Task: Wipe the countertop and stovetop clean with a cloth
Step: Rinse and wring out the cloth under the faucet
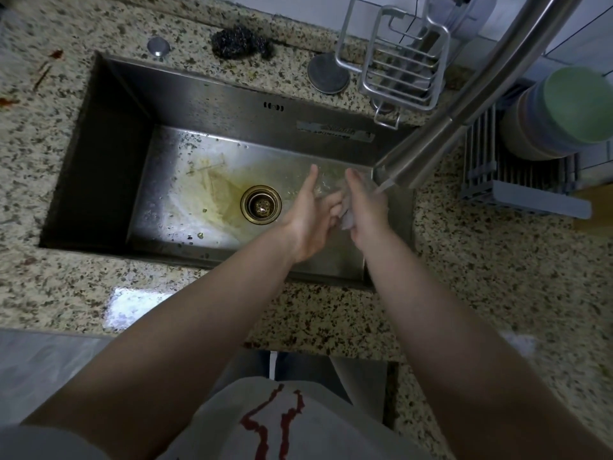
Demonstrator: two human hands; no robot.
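Under the faucet (pixel 441 127), hands press a pale wet cloth (pixel 346 214).

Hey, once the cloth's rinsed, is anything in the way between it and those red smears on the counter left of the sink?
Nothing visible. The cloth is between both hands, left hand and right hand, under the faucet. Leftward lie only the open sink and bare counter up to the red smears.

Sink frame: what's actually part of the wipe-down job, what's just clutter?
Job: cloth between left hand and right hand, tap, sink, stained countertop.
Clutter: scouring pad, wire rack, stacked bowls, sink plug.
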